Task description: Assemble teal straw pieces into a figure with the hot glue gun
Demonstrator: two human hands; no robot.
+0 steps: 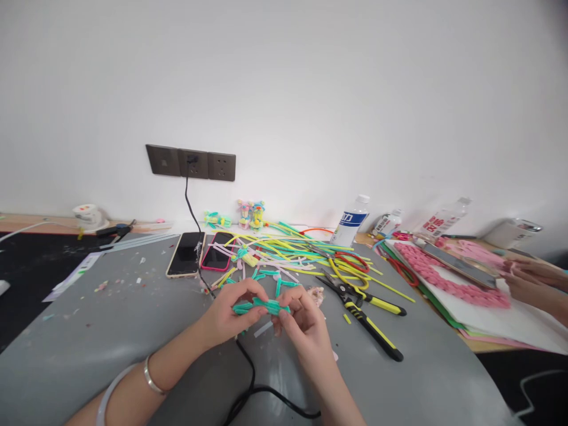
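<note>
Both my hands grip a bundle of teal pipe cleaners (265,305) above the grey table mat. My left hand (231,310) pinches its left part between thumb and fingers. At the right end, my right hand (302,316) closes its thumb and fingers on the same bundle. Just beyond my fingers lie bent teal pipe cleaner pieces (279,283). A small teal and yellow pipe cleaner figure (245,256) rests farther back, beside a spread of loose yellow, pink and teal pipe cleaners (284,251). The inner fingertips are partly hidden.
Yellow-black pliers (368,322) and scissors (350,272) lie to the right. Two phones (184,254) sit at the left, crossed by a black cable (248,361). A water bottle (352,222) stands by the wall. Another person's hands (532,281) are at far right near pink braided work (452,281).
</note>
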